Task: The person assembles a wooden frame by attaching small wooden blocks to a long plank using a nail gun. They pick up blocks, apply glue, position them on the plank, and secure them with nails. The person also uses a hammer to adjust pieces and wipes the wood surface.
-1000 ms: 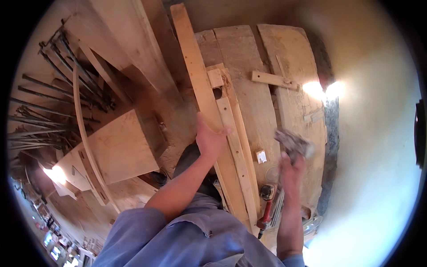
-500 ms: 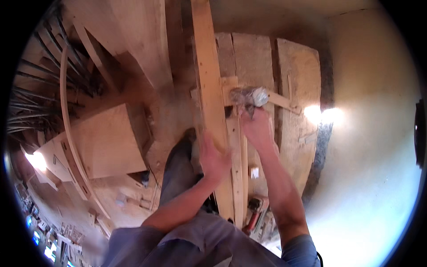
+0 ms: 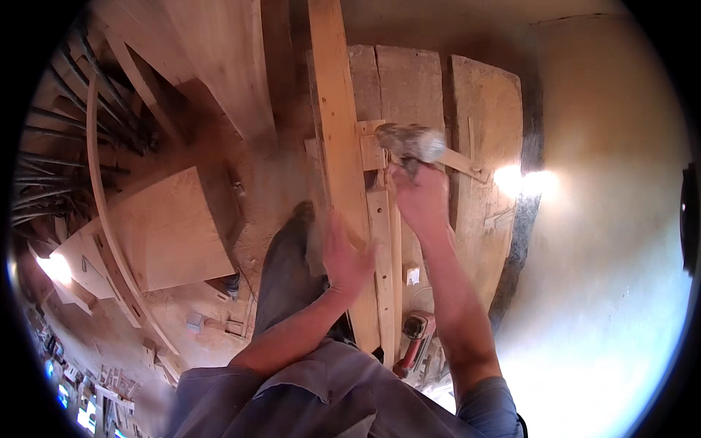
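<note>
A long pale wooden beam (image 3: 337, 109) runs up the middle of the view, away from my body. My left hand (image 3: 347, 255) lies over its near part, fingers along the left side and thumb toward the right, gripping it. To the right of the beam, my right hand (image 3: 422, 196) is closed round a hammer, its handle mostly hidden by the fist. The thick, silvery-grey hammer head (image 3: 418, 142) is smeared by motion and hangs over a short wooden crosspiece (image 3: 372, 152) by the beam. A narrower wooden piece with holes (image 3: 380, 241) lies alongside the beam.
Broad slabs (image 3: 485, 146) lie to the right, before a pale wall (image 3: 599, 190). A red-and-black power tool (image 3: 415, 343) sits near my right forearm. At left are a large wooden block (image 3: 164, 233), a curved strip (image 3: 106, 182) and several dark rods (image 3: 55, 175).
The whole view has shifted slightly. The hammer in my right hand has moved a little and turned. My left hand stays on the beam.
</note>
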